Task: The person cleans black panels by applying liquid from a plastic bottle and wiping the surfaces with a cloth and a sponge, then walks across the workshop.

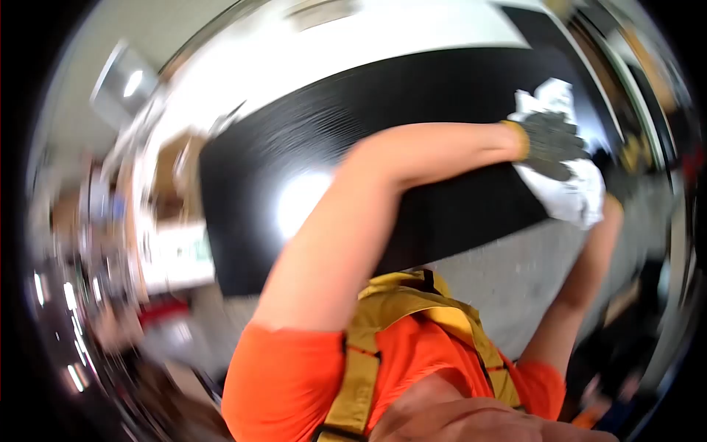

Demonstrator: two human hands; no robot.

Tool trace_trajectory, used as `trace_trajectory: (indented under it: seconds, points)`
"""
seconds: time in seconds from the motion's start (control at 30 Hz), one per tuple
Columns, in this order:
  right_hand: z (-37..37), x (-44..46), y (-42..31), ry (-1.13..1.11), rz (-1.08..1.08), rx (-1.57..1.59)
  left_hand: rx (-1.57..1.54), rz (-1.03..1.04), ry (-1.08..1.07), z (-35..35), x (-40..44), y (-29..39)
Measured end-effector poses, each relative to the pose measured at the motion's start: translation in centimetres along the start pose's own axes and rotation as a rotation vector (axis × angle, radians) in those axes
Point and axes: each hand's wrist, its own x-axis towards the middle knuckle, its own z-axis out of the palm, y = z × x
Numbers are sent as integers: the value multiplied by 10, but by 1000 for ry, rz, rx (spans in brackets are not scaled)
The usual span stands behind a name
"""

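My left hand [554, 145], in a dark grey glove with a yellow cuff, reaches across to the right. Its fingers look spread and lie over a crumpled white cloth [563, 193]. The cloth rests on the right end of a glossy black panel [456, 199], and part of it hangs past the panel's near edge. My right hand is mostly hidden behind the cloth; only the wrist [613, 206] shows at the cloth's lower right, so its fingers cannot be made out.
Beneath the black panel is a white surface [427, 26]. A cardboard box [177, 177] stands beyond the panel's left end. Grey concrete floor [486, 272] shows between the panel and my body. Blurred items fill the far left, and a rail-like edge [596, 81] runs along the right.
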Motion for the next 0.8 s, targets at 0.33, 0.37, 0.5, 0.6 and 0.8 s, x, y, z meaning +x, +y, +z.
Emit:
trace_trajectory:
  seconds: [0.33, 0.37, 0.5, 0.6, 0.8]
  points:
    - [47, -14, -84, 210, 291, 65, 233, -1114, 72, -215, -284, 53]
    - [51, -20, -91, 209, 297, 12, 436, -1124, 179, -226, -327, 79]
    - [26, -1, -56, 119, 196, -94, 759, -1209, 141, -299, -463, 165]
    - [43, -7, -76, 122, 244, -69, 678, -1250, 93, -287, -475, 241]
    - [53, -22, -87, 83, 208, -333, 473, -1172, -155, -271, -419, 333]
